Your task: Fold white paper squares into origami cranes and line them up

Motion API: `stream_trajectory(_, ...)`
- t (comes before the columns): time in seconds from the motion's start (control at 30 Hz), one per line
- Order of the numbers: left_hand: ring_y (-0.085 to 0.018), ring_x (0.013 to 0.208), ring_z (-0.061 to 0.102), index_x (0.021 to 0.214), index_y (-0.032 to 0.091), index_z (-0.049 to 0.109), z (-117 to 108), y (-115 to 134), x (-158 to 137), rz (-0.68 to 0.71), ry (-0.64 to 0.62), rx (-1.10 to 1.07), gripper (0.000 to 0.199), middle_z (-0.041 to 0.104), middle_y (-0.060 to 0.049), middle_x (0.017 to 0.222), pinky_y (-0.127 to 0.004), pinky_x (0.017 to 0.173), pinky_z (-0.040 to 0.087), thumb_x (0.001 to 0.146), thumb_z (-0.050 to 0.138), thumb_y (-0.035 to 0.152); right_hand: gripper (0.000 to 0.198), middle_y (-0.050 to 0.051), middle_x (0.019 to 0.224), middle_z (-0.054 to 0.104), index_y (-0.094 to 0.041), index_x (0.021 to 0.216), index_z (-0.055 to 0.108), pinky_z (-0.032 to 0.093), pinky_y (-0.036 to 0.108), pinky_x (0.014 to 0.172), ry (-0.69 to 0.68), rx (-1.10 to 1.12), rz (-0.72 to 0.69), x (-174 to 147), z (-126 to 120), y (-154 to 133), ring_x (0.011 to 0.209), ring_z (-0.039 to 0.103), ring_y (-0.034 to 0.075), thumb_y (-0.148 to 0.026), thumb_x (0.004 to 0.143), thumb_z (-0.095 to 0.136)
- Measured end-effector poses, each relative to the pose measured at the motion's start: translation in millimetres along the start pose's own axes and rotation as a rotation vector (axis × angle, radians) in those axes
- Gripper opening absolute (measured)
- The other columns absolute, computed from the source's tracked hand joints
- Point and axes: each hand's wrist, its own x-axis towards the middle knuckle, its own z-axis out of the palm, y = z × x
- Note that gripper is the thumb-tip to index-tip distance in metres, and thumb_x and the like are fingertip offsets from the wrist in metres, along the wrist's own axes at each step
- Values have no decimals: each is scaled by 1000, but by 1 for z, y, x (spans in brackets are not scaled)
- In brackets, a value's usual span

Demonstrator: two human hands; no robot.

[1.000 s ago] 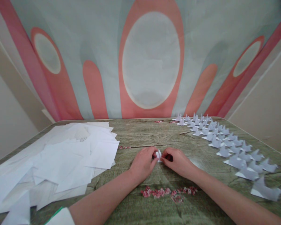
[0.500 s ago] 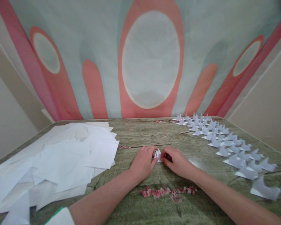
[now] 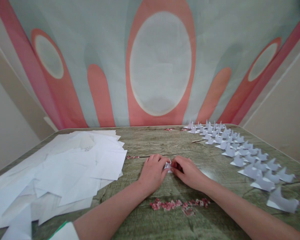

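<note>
Between my two hands, at the middle of the table, is a small piece of folded white paper (image 3: pixel 168 166). My left hand (image 3: pixel 153 171) holds its left side, thumb near the front edge and forefinger over the top. My right hand (image 3: pixel 187 171) pinches the paper's right side with curled fingers. The fingers cover much of the paper, so its exact shape is hard to make out.
A wide pile of loose white paper sheets (image 3: pixel 67 170) spreads over the left of the wood-grain table (image 3: pixel 145 143). Rows of white folded paper birds (image 3: pixel 251 171) stand along the right side. Behind the table hangs a printed backdrop (image 3: pixel 161 63).
My left forefinger has come down over the top of the folded paper, and less of the paper shows. The right hand stays nearly in place.
</note>
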Motion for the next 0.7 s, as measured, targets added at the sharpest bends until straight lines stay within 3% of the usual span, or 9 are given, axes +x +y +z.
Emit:
stream_trajectory(0.37, -22, 105, 41, 101, 27, 56, 1, -1, 0, -20, 14, 14, 20, 51, -3, 106, -37, 88, 36, 82, 57, 27, 13, 3, 91, 57, -20, 93, 56, 36, 29, 75, -8, -108, -112, -8, -3, -2, 87, 52, 17, -14, 86, 46)
stream_trajectory(0.53, -22, 107, 40, 101, 28, 57, 1, -1, -2, -27, 17, -2, 18, 51, -3, 107, -38, 87, 35, 83, 55, 28, 27, 6, 94, 56, -20, 102, 58, 37, 32, 75, -112, -404, -235, -16, -10, -10, 85, 52, 19, -7, 84, 43)
stream_trajectory(0.7, -23, 109, 40, 99, 28, 58, 2, -2, -2, -45, 32, -11, 17, 51, -3, 109, -39, 88, 34, 82, 56, 29, 31, 9, 94, 56, -15, 108, 57, 40, 35, 72, -111, -670, -234, -25, -5, -26, 81, 54, 22, -6, 81, 44)
